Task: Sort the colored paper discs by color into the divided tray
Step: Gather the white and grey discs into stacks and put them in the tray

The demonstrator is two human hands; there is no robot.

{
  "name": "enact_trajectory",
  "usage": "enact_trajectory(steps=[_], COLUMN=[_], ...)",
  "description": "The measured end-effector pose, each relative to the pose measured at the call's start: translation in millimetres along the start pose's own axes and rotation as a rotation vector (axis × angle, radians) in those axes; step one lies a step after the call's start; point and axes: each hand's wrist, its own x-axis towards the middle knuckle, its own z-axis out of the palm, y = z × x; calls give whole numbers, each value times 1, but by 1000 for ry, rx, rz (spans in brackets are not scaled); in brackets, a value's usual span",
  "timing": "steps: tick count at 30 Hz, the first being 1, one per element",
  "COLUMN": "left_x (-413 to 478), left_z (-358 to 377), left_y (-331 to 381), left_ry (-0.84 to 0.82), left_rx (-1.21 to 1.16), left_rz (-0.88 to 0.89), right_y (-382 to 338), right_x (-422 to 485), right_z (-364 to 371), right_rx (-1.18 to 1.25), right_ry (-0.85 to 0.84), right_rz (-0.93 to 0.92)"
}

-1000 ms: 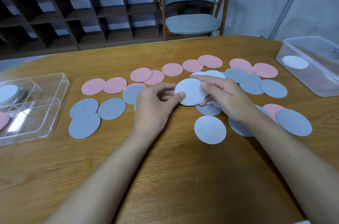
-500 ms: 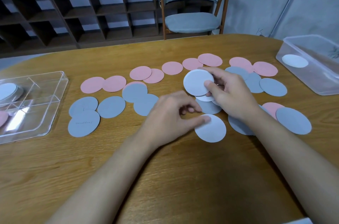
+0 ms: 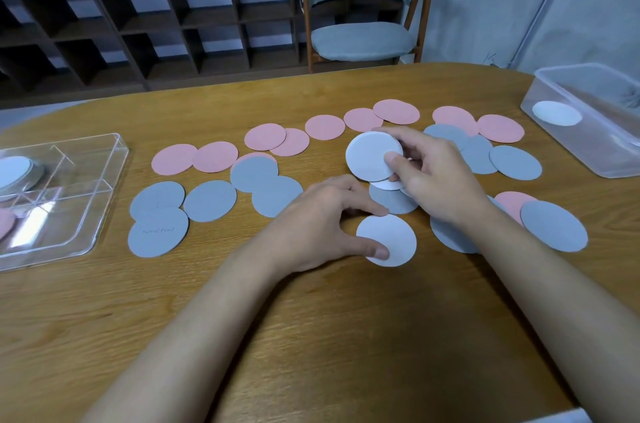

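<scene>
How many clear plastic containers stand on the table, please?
2. The divided tray lies at the left edge; a deeper tub stands at the far right, cut off by the frame. Others may lie outside view.

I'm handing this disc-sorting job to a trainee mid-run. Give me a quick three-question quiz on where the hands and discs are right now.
1. True or false: the right hand holds a raised white disc off the table.
2. The table disc pinched by the left hand is: A pink, B grey, C white.
3. Fill in: the divided tray lies to the person's ____.
Key: 1 true; 2 C; 3 left.
</scene>
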Motion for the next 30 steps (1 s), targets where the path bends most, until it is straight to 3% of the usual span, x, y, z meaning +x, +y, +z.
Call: enact_trajectory(steps=[8, 11, 14, 17, 20, 27, 30], left_x=[-2, 0, 2, 5, 5, 3, 2], left_z=[-10, -12, -13, -11, -6, -1, 0], left_y=[-2, -4, -9, -12, -14, -9, -11], left_ry=[-79, 53, 305, 527, 643, 641, 623], left_rx=[-187, -382, -512, -469, -395, -170, -97], left_rz=[-73, -82, -109, -143, -185, -185, -148], right_y=[1, 2, 2, 1, -1, -8, -16], right_x=[-1, 0, 1, 1, -2, -7, -11], right_z=[0, 1, 1, 1, 3, 6, 6], right_rx=[-4, 20, 47, 87, 99, 106, -74], right_ry=[-12, -9, -25, -78, -119, -199, -231], right_rz=[-4, 3, 29, 30, 35, 38, -37])
